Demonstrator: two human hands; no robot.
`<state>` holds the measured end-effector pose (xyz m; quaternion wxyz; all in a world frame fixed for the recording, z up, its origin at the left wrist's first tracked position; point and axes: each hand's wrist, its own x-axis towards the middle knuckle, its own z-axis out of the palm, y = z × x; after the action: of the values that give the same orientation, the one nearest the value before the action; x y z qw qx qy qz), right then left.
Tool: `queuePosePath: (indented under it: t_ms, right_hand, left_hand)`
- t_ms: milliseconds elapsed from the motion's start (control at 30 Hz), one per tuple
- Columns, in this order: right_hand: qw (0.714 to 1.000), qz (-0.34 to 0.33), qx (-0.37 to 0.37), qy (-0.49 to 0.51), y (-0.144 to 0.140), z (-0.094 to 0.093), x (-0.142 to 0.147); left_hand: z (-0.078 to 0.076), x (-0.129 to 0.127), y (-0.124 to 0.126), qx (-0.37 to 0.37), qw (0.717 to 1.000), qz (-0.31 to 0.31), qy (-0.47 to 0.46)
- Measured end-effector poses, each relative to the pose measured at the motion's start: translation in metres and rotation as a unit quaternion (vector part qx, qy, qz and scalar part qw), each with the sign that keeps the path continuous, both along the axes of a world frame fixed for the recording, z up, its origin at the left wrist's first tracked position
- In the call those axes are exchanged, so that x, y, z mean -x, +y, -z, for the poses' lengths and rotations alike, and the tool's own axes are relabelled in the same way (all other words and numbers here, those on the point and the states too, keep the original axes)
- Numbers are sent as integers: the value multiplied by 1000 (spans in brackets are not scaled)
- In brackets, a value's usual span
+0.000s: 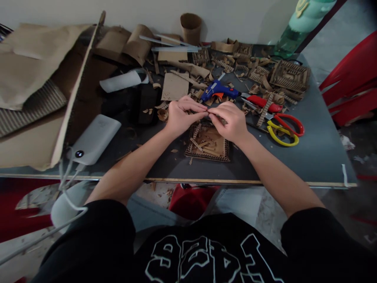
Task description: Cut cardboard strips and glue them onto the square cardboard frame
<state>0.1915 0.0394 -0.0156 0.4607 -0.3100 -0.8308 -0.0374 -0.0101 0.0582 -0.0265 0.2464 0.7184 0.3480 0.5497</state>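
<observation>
My left hand (185, 112) and my right hand (229, 120) meet fingertip to fingertip above the table. Both are closed in a pinch, and whatever lies between the fingertips is too small and too covered to name. Just below them sits a square cardboard tray (228, 151) with a corrugated rim; its far side is partly hidden by my right hand. Several short cardboard strips (209, 151) lie loose inside it. Beyond my fingers rests a blue hot glue gun (219, 90) with an orange trigger.
Right of my hands lie scissors (290, 129) with red and yellow handles and a red-handled tool (263, 102). Corrugated pieces (290, 74) and scraps cover the back. A power bank (96, 139), an upright cardboard sheet (78, 88) and brown paper stand left; a green bottle (306, 29) stands back right.
</observation>
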Motion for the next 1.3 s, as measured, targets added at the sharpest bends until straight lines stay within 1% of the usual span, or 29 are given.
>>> queuePosePath:
  t_ms: [100,167,233,333,467,567,667,733,867,933,1033,1100,1300]
  right_hand:
    - [1000,-7,17,5,-2,0,1]
    - [999,-18,34,5,-2,1,1]
    - [998,-28,54,2,-2,2,0]
    - [996,-43,81,6,0,3,-2]
    - [990,-71,120,11,-1,-2,-3]
    - [982,-66,176,33,-2,-7,-3]
    - [961,-63,258,71,-2,-8,-3]
    - [943,-76,309,94,0,-7,-3]
    - [893,-114,407,153,2,-6,-2]
    - [867,-126,443,188,2,-7,-2]
    - [841,-147,468,229,2,-9,-1]
    - [827,-159,481,244,1,-10,-1]
    - [817,-155,483,274,-1,-10,2]
  left_hand:
    - [1,-2,0,16,1000,4,-4]
    - [2,-3,0,6,1000,18,6]
    - [2,-4,-1,-18,999,26,25]
    - [2,-4,-3,-68,995,21,70]
    - [0,-4,-5,-113,984,9,138]
    - [-3,-3,-5,-132,981,5,141]
    - [-7,-2,-6,-140,983,13,117]
    - [-8,-2,-6,-144,982,14,121]
    - [-6,-1,-4,-176,973,11,146]
    - [-5,-2,-3,-198,970,8,144]
    - [-4,-4,-3,-233,964,-3,128]
    - [-4,-5,-4,-242,962,-15,124]
    - [-4,-3,-5,-230,964,-34,128]
